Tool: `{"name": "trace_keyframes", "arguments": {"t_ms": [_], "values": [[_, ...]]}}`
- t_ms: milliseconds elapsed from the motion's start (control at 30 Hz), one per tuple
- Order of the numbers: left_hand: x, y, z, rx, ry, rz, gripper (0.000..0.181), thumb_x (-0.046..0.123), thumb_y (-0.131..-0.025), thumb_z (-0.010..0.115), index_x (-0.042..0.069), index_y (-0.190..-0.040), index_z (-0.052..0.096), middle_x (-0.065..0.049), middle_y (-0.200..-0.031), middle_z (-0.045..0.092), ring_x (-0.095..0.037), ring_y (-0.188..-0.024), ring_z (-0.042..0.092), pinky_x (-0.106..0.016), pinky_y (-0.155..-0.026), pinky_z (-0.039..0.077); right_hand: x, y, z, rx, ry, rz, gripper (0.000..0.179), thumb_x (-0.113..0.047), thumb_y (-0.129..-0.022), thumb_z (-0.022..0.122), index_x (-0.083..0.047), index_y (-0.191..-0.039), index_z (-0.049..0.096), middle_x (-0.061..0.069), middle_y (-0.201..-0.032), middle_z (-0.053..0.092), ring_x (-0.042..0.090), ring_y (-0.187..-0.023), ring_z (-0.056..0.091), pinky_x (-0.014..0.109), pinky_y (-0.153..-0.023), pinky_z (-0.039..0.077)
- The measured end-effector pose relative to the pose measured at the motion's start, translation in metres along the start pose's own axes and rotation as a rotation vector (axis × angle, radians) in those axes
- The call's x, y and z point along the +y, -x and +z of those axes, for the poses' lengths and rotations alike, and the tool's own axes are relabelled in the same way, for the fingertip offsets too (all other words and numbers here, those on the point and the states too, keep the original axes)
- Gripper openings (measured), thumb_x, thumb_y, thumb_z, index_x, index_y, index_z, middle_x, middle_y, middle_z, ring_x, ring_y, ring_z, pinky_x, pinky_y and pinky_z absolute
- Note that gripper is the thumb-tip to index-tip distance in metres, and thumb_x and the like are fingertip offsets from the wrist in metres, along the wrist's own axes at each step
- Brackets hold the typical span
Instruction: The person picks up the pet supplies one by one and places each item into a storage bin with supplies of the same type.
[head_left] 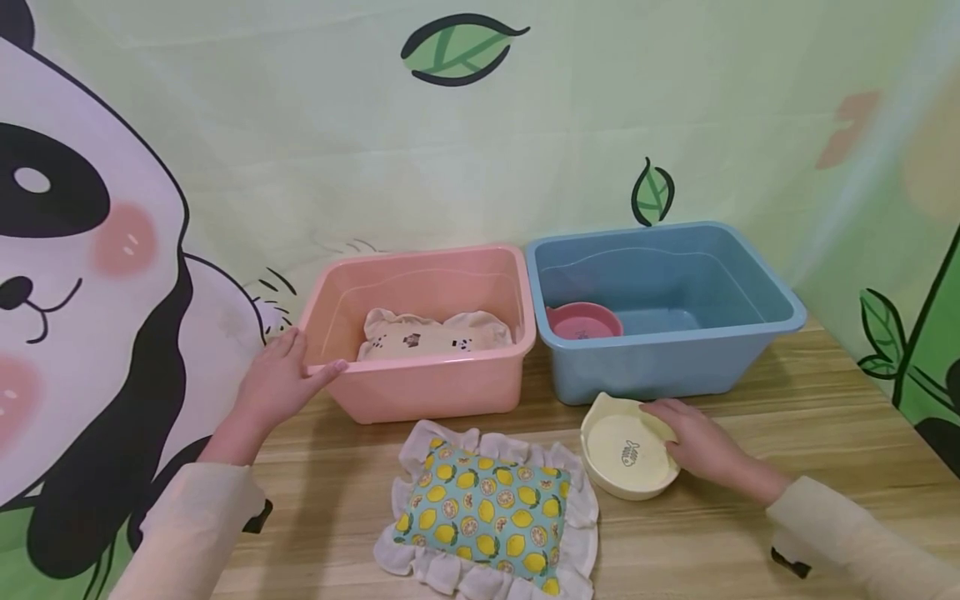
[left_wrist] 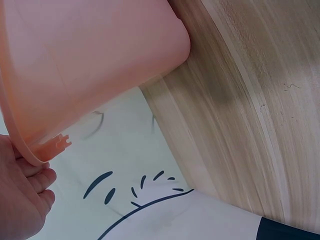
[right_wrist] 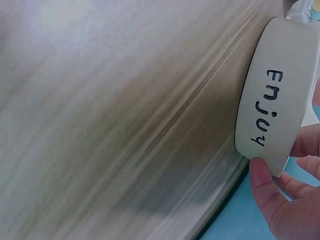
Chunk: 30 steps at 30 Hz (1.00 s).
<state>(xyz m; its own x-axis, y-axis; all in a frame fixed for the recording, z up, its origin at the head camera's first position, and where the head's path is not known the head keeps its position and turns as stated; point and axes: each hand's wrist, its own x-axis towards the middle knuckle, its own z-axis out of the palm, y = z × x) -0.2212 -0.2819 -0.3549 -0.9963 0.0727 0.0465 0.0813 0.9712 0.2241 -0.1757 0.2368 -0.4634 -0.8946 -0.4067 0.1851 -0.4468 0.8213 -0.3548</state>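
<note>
My left hand (head_left: 276, 382) grips the front left corner of a pink plastic tub (head_left: 435, 387), its thumb along the front rim. In the left wrist view the fingers (left_wrist: 42, 181) bend at the tub's rim. My right hand (head_left: 701, 442) pinches the right edge of a cream bowl (head_left: 630, 446) with a small pointed ear. "Enjoy" is lettered on the bowl's side wall (right_wrist: 272, 100) in the right wrist view. Left of the bowl lies a small lemon-print pillow (head_left: 487, 508) with white ruffles, flat on the table.
A blue tub (head_left: 637, 367) stands right of the pink one, with a pink bowl (head_left: 588, 321) inside. Inside the pink tub lies a cream ruffled pillow (head_left: 438, 335). Both tubs stand at the back of the wooden table (head_left: 322, 525), before a panda-printed cloth (head_left: 300, 125).
</note>
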Motion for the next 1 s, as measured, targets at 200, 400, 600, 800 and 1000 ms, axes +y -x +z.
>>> {"name": "trace_keyframes", "arguments": {"t_ms": [200,400,600,800,1000], "values": [[0.0008,0.0005,-0.0007,-0.003,0.007,-0.006,0.101,0.070,-0.078,0.036,-0.007,-0.139,0.011,-0.029,-0.142,0.016,-0.046,-0.127,0.018,-0.061,-0.100,0.020,0.0001,-0.0002,0.0036,0.011,-0.035,0.027,0.053,0.014,-0.065,0.055,0.004,-0.117,0.052,0.021,-0.112,0.054,0.036,-0.104,0.052,0.048,-0.084,0.045],[0.0012,0.0010,-0.0004,-0.002,0.020,-0.012,0.101,0.070,-0.078,0.036,-0.007,-0.139,0.010,-0.029,-0.142,0.015,-0.045,-0.127,0.018,-0.061,-0.099,0.019,-0.0001,-0.0009,0.0065,0.024,-0.048,0.071,0.052,0.014,-0.066,0.053,0.004,-0.117,0.052,0.022,-0.112,0.055,0.038,-0.104,0.052,0.049,-0.085,0.044],[0.0009,0.0007,0.0007,0.000,0.025,-0.012,0.101,0.070,-0.078,0.036,-0.006,-0.139,0.010,-0.028,-0.142,0.016,-0.045,-0.127,0.019,-0.061,-0.099,0.020,-0.0014,-0.0017,0.0066,0.017,-0.052,0.111,0.050,0.014,-0.067,0.053,0.007,-0.116,0.052,0.025,-0.111,0.055,0.040,-0.103,0.052,0.049,-0.083,0.044],[0.0009,0.0010,0.0007,0.002,0.024,-0.012,0.100,0.070,-0.078,0.036,-0.006,-0.139,0.010,-0.028,-0.142,0.016,-0.046,-0.127,0.019,-0.062,-0.099,0.020,-0.0024,-0.0021,0.0065,0.013,-0.056,0.118,0.050,0.014,-0.067,0.053,0.008,-0.116,0.052,0.026,-0.111,0.055,0.040,-0.103,0.052,0.050,-0.083,0.044],[0.0007,0.0010,0.0006,0.008,0.027,-0.010,0.100,0.070,-0.078,0.037,-0.005,-0.139,0.010,-0.028,-0.142,0.016,-0.046,-0.127,0.019,-0.062,-0.098,0.021,-0.0022,-0.0026,0.0073,0.017,-0.065,0.113,0.051,0.014,-0.066,0.051,0.008,-0.117,0.052,0.025,-0.110,0.056,0.039,-0.102,0.053,0.049,-0.082,0.044]]}}
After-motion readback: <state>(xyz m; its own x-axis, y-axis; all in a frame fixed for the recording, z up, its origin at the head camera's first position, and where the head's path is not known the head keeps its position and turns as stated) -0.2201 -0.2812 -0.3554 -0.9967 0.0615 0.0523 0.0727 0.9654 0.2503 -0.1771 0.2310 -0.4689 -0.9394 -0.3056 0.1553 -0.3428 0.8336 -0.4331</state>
